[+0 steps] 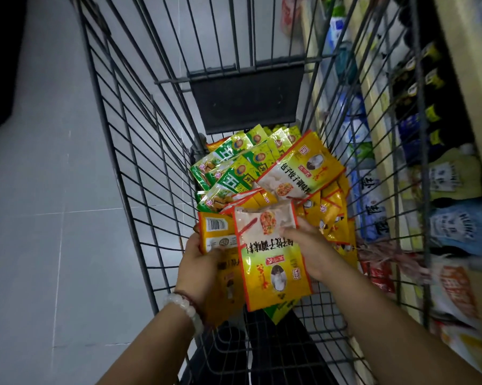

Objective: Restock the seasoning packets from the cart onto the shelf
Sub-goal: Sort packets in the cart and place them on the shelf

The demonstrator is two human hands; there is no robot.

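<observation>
A grey wire cart (128, 151) fills the view, with a heap of yellow seasoning packets (298, 173) and green seasoning packets (234, 168) in its basket. My left hand (198, 270), with a white bead bracelet at the wrist, grips a stack of yellow packets (217, 232) from the left. My right hand (309, 245) pinches the right edge of the top yellow packet (273, 268), which lies upside down on that stack. Both hands are inside the cart, above the heap.
The shelf (378, 134) runs along the cart's right side, packed with blue, white and green bags and dark bottles with yellow caps. A dark plastic flap (248, 98) closes the cart's far end. Pale tiled floor (39, 218) lies to the left.
</observation>
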